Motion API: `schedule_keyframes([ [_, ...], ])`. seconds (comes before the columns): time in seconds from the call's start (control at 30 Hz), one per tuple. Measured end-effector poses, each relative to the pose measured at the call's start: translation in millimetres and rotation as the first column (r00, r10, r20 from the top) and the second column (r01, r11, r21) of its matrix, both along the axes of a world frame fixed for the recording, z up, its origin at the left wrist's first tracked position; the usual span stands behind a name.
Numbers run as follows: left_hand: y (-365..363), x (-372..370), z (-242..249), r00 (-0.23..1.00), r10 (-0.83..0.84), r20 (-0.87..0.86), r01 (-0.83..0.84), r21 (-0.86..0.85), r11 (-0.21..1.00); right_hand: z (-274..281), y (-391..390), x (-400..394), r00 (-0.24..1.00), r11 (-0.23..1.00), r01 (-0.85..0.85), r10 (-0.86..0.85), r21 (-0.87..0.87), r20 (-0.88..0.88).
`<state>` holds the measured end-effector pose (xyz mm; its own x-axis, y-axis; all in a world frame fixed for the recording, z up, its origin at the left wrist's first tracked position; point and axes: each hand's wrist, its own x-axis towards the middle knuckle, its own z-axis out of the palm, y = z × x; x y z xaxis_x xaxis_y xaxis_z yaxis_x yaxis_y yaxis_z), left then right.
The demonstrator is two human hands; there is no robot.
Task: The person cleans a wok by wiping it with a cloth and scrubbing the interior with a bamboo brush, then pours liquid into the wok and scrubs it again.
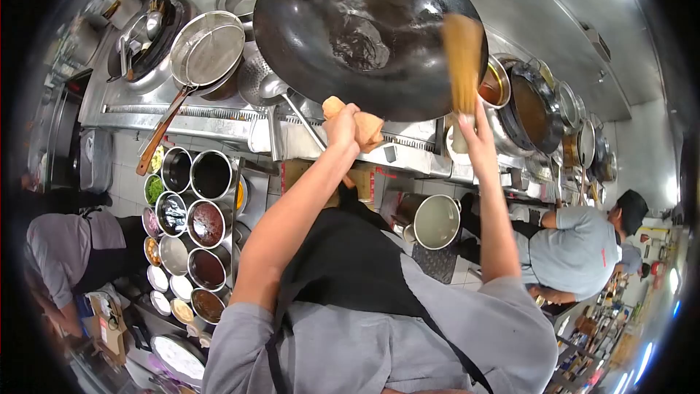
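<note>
A large black wok (306,47) is tilted up at the top centre, with a little shiny liquid on its inner surface. My left hand (341,128) is closed around a folded tan cloth (370,130) at the wok's near edge. Whether the cloth wraps a handle or the rim is hidden. In my right hand (477,135) is a bamboo wok brush (462,58), gripped at its lower end. Its bristles point up in front of the wok's right side and look slightly blurred.
Left of the wok lie a ladle (274,87), a perforated skimmer (252,76) and a mesh strainer (208,47). Several sauce pots (206,222) stand lower left. A metal pot (436,222) sits below my right forearm. Co-workers stand at left (69,248) and right (572,248).
</note>
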<state>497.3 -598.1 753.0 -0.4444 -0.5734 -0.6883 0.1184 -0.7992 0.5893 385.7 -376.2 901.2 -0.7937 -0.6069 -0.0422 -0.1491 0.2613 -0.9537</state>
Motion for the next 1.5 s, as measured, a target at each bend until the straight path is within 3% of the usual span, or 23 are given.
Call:
schedule_keyframes([
  [0.03,-3.3,-1.0,-4.2,0.998,0.061,0.033,-0.06,-0.026,0.998,-16.4,-11.8,-43.7,0.823,0.979,-0.124,0.194,0.163,-0.534],
  [0.07,-6.6,4.5,1.8,0.99,0.077,0.122,-0.068,-0.079,0.995,5.4,-34.9,-53.7,0.831,0.937,-0.162,0.298,0.309,-0.47],
  [0.1,-15.5,7.5,-20.3,0.991,0.128,0.045,-0.123,-0.11,0.986,9.0,-56.3,-66.1,0.671,0.911,-0.191,0.394,0.367,-0.628],
  [0.17,-24.8,24.9,4.2,0.976,0.216,0.004,-0.206,-0.279,0.938,8.8,-95.6,-84.1,0.588,0.645,-0.168,0.673,0.746,-0.449],
  [0.23,-35.5,39.0,13.1,0.964,0.267,0.018,-0.239,-0.394,0.888,-42.9,-136.2,-120.6,0.397,0.353,-0.224,0.884,0.908,-0.246],
  [0.33,-23.1,50.1,34.2,0.963,0.269,0.032,-0.24,-0.363,0.901,-149.7,-224.1,-214.4,0.258,0.664,0.023,0.718,0.748,-0.646],
  [0.5,33.1,22.7,42.5,0.917,0.37,0.147,-0.306,-0.335,0.891,-119.3,-387.6,-201.3,0.599,0.818,-0.023,0.472,0.575,-0.647],
  [0.57,43.2,14.7,34.1,0.903,0.395,0.169,-0.316,-0.364,0.876,-83.3,-379.4,-148.6,0.495,0.642,-0.201,0.718,0.74,-0.489],
  [0.7,39.7,33.9,42.0,0.968,0.222,0.119,-0.183,-0.273,0.944,-75.8,-225.2,-116.3,0.217,0.502,-0.394,0.865,0.77,-0.453],
  [0.83,42.3,77.6,78.3,1.0,-0.012,-0.007,0.01,-0.205,0.979,-108.1,-234.4,-237.1,0.33,0.473,0.051,0.823,0.879,-0.462],
  [0.9,50.4,83.2,107.1,0.962,-0.056,0.267,0.212,-0.602,0.77,-109.6,-311.7,-269.8,0.499,0.592,0.045,0.684,0.804,-0.532],
  [0.93,45.3,84.2,112.5,0.924,-0.197,0.328,0.381,-0.745,0.547,-100.0,-348.5,-257.4,0.644,0.618,0.02,0.593,0.786,-0.483],
  [0.97,40.1,71.5,113.4,0.922,-0.207,0.326,0.385,-0.746,0.542,-109.3,-374.5,-241.0,0.665,0.681,0.004,0.546,0.732,-0.511],
  [1.03,27.4,45.9,114.8,0.797,-0.177,0.578,0.571,-0.816,-0.093,-96.1,-383.1,-167.4,0.6,0.656,-0.093,0.637,0.749,-0.484],
  [1.07,25.2,41.3,114.3,0.625,-0.375,0.685,0.765,-0.633,0.118,-98.0,-373.6,-136.8,0.493,0.683,-0.114,0.669,0.722,-0.556],
  [1.1,26.4,42.6,110.4,0.63,-0.387,0.673,0.755,-0.648,0.103,-90.6,-348.3,-110.4,0.38,0.579,-0.174,0.786,0.796,-0.488],
  [1.17,31.8,58.9,99.1,0.927,-0.094,0.364,0.37,-0.927,0.055,-100.9,-258.2,-89.8,0.129,0.688,-0.384,0.7,0.616,-0.702],
  [1.23,43.3,91.3,106.9,0.948,-0.144,0.284,0.318,-0.817,0.481,-75.6,-183.6,-99.9,0.192,0.422,-0.356,0.906,0.834,-0.376],
  [1.27,46.3,98.9,115.2,0.983,-0.182,0.0,0.156,-0.515,0.843,-78.8,-165.9,-126.6,0.236,0.342,-0.261,0.929,0.903,-0.283],
  [1.3,45.8,107.9,107.2,0.98,-0.178,-0.085,0.144,-0.305,0.941,-94.6,-159.9,-163.9,0.276,0.428,-0.101,0.879,0.898,-0.388],
  [1.37,48.1,95.1,98.4,0.971,-0.072,-0.23,0.042,-0.132,0.99,-99.7,-189.8,-228.0,0.378,0.683,-0.003,0.677,0.731,-0.631],
  [1.4,49.8,86.2,88.2,0.952,-0.07,-0.299,0.041,-0.104,0.994,-97.4,-233.5,-246.9,0.695,0.586,0.008,0.58,0.811,-0.425],
  [1.5,49.5,47.2,69.9,0.928,0.026,-0.371,-0.071,-0.109,0.991,-80.9,-315.4,-211.2,0.661,0.599,0.053,0.578,0.799,-0.478],
])
